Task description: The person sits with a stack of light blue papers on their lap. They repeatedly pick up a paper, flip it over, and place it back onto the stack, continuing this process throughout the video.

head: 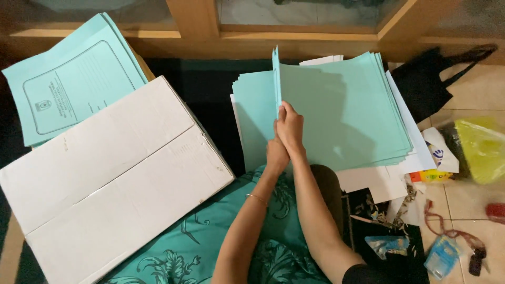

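Where the white box (113, 173) ends, both hands' (284, 138) narrow grip on upright teal sheet (275, 79).

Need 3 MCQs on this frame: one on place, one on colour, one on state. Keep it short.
1. Where does the big white cardboard box lie?
A. to the left of the hands
B. on top of the paper stack
C. to the right of the hands

2. What colour is the sheet of card that the hands pinch?
A. yellow
B. light teal
C. red

3. How does that sheet stand?
A. rolled into a tube
B. crumpled
C. upright on edge over the stack of teal sheets

Key: 1 A, the box fills the lower left of the view. 2 B, it matches the stack below. 3 C, the left hand and the right hand hold its lower edge and its thin edge points up.
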